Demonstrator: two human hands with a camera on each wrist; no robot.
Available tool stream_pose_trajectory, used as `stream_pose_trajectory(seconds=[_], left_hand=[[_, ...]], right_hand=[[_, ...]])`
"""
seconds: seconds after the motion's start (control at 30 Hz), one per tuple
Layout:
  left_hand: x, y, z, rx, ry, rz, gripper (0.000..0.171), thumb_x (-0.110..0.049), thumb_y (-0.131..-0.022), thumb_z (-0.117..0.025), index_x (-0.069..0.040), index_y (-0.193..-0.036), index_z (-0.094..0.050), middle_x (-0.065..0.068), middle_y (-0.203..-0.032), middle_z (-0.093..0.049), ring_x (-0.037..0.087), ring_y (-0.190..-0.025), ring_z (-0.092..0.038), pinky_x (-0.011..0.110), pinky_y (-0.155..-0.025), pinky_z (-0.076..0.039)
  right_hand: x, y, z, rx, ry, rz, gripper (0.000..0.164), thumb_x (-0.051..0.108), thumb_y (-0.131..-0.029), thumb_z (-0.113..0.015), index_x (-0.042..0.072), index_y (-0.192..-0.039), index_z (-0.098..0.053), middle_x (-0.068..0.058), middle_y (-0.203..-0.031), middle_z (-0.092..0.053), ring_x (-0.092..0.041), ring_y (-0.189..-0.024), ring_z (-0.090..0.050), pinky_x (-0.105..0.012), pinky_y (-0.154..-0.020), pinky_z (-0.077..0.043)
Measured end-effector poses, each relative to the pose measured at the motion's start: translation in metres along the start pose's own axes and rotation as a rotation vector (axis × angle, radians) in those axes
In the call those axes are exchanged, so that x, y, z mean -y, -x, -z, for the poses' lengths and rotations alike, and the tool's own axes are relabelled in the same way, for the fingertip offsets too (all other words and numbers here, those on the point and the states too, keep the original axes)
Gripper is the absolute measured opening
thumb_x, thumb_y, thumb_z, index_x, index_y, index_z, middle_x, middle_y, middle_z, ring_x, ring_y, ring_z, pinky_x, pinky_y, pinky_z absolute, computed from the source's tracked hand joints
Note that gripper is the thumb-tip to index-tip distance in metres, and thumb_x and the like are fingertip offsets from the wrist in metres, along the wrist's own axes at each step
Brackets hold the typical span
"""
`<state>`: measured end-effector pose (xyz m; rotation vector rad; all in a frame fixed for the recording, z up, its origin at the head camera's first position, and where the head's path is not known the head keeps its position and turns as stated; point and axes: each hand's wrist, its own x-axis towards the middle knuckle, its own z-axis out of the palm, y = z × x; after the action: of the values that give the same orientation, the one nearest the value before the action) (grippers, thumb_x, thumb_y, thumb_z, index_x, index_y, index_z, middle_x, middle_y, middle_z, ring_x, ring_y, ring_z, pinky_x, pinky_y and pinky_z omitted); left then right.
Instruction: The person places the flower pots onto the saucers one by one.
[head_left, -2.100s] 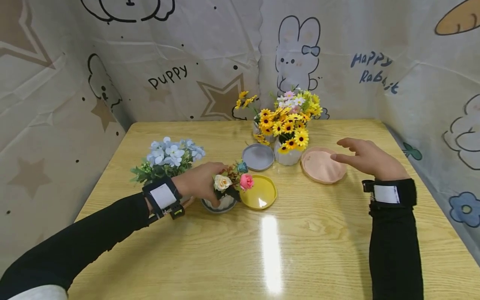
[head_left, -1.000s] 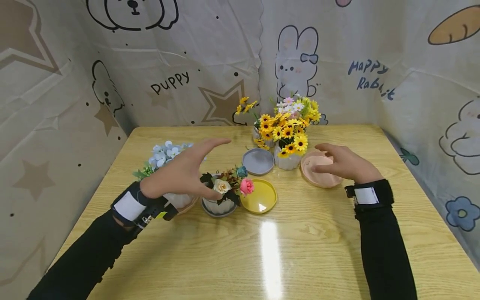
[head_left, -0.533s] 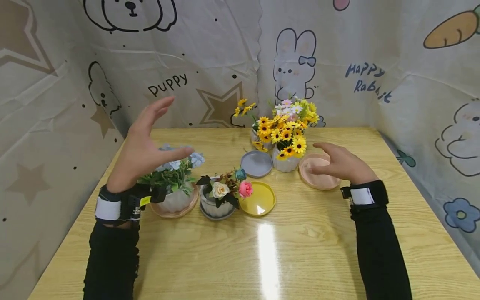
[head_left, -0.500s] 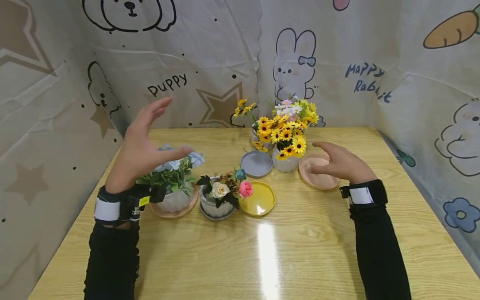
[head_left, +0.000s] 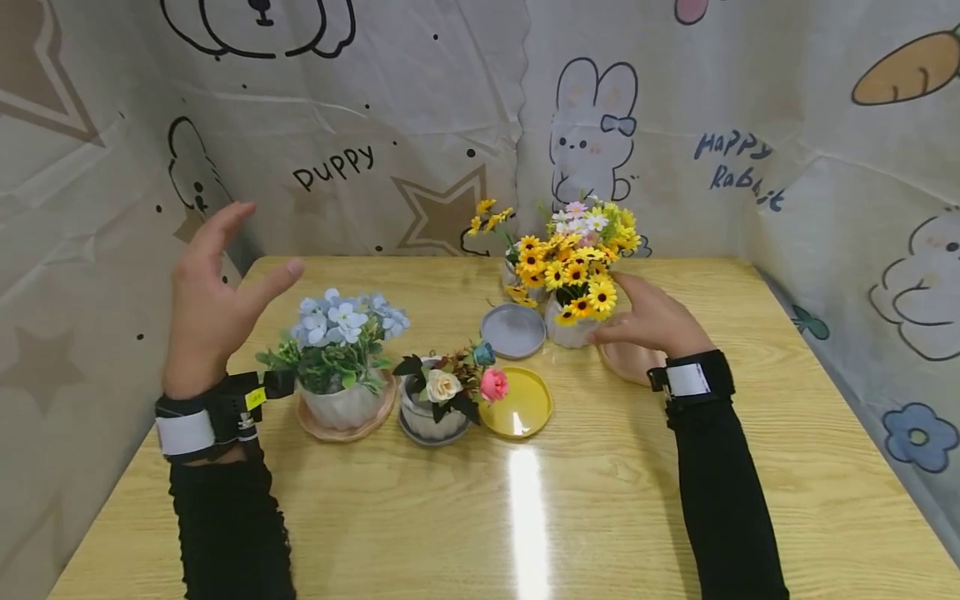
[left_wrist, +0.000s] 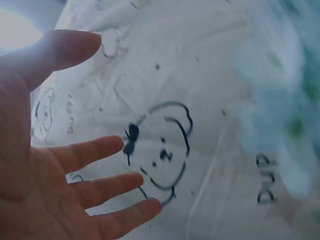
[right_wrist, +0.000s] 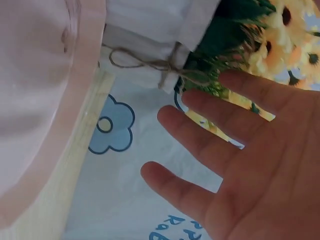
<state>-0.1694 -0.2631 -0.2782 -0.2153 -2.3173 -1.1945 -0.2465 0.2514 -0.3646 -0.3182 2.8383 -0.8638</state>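
My right hand (head_left: 652, 317) is at the right side of a white pot (head_left: 567, 327) of yellow daisy-like flowers (head_left: 576, 273). In the right wrist view its fingers (right_wrist: 190, 135) are spread and hold nothing, and a twine bow (right_wrist: 150, 65) shows on a pot. Under that hand lies a pink saucer (head_left: 633, 362), partly hidden. My left hand (head_left: 213, 308) hovers with fingers spread, left of a potted blue hydrangea (head_left: 337, 321) standing on a peach saucer (head_left: 318, 427). Nothing is in its grasp.
Beside the hydrangea, a pot of small roses (head_left: 442, 385) stands on a dark grey saucer (head_left: 435, 440). A yellow saucer (head_left: 517, 404) and a grey saucer (head_left: 513, 332) lie mid-table. Further flower pots (head_left: 517, 275) stand behind the daisies. Printed cloth (head_left: 420, 108) hangs behind the wooden table (head_left: 615, 500).
My left hand has let go of the rose pot, risen and moved left past the hydrangea. My right hand has moved left from over the pink saucer to the daisy pot.
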Motion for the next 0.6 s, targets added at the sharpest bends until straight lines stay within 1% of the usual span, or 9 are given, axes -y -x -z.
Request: stream_pose_trajectory(seconds=[0.1,0.2,0.27,0.37,0.47,0.53,0.6], left_hand=[[0.009,-0.002,0.002,0.062,-0.073,0.045,0.077,-0.03,-0.095,-0.08,-0.013,-0.163,-0.047,0.015,-0.167,-0.043,0.04,-0.155,-0.037,0.064,-0.125,-0.027],[0.011,-0.005,0.004,0.169,-0.165,0.097,0.08,-0.04,-0.098,-0.076,-0.014,-0.165,-0.043,0.021,-0.167,-0.041,0.048,-0.152,-0.037,0.076,-0.117,-0.03],[0.01,-0.007,0.006,0.233,-0.209,0.12,0.083,-0.046,-0.099,-0.075,-0.014,-0.167,-0.04,0.024,-0.167,-0.04,0.051,-0.152,-0.037,0.079,-0.113,-0.03],[0.009,-0.01,0.005,0.284,-0.237,0.135,0.085,-0.051,-0.099,-0.073,-0.015,-0.168,-0.037,0.024,-0.167,-0.039,0.05,-0.152,-0.036,0.08,-0.112,-0.03],[0.009,-0.011,0.003,0.301,-0.229,0.133,0.085,-0.052,-0.1,-0.072,-0.015,-0.168,-0.037,0.024,-0.167,-0.04,0.05,-0.152,-0.036,0.079,-0.112,-0.03],[0.01,-0.009,0.002,0.309,-0.232,0.14,0.085,-0.052,-0.1,-0.072,-0.015,-0.168,-0.037,0.025,-0.166,-0.04,0.05,-0.151,-0.037,0.08,-0.111,-0.03],[0.012,-0.006,0.003,0.317,-0.241,0.15,0.086,-0.052,-0.1,-0.072,-0.014,-0.168,-0.037,0.027,-0.165,-0.041,0.051,-0.151,-0.037,0.08,-0.111,-0.03]], right_hand=[[0.001,-0.007,-0.004,-0.006,0.004,0.006,0.116,0.051,-0.075,-0.096,0.013,-0.167,-0.036,-0.015,-0.17,-0.039,-0.042,-0.155,-0.035,-0.068,-0.121,-0.032],[-0.001,-0.01,-0.007,-0.022,0.01,0.02,0.106,0.048,-0.076,-0.097,0.018,-0.163,-0.045,-0.012,-0.165,-0.047,-0.04,-0.151,-0.043,-0.069,-0.117,-0.037],[-0.002,-0.012,-0.009,-0.034,0.013,0.029,0.102,0.049,-0.076,-0.097,0.019,-0.16,-0.048,-0.012,-0.161,-0.052,-0.039,-0.147,-0.048,-0.068,-0.114,-0.041],[-0.002,-0.016,-0.013,-0.057,0.0,0.042,0.098,0.051,-0.077,-0.096,0.02,-0.158,-0.05,-0.011,-0.156,-0.057,-0.038,-0.142,-0.053,-0.066,-0.111,-0.045],[-0.002,-0.021,-0.02,-0.088,-0.102,0.068,0.092,0.042,-0.078,-0.097,0.017,-0.155,-0.053,-0.011,-0.151,-0.061,-0.035,-0.14,-0.055,-0.061,-0.114,-0.044],[-0.002,-0.024,-0.027,-0.107,-0.204,0.089,0.091,0.032,-0.078,-0.099,0.015,-0.155,-0.054,-0.011,-0.15,-0.061,-0.034,-0.14,-0.055,-0.057,-0.118,-0.042],[-0.001,-0.026,-0.036,-0.129,-0.31,0.102,0.09,0.023,-0.076,-0.1,0.013,-0.154,-0.056,-0.01,-0.149,-0.062,-0.032,-0.14,-0.055,-0.053,-0.12,-0.039]])
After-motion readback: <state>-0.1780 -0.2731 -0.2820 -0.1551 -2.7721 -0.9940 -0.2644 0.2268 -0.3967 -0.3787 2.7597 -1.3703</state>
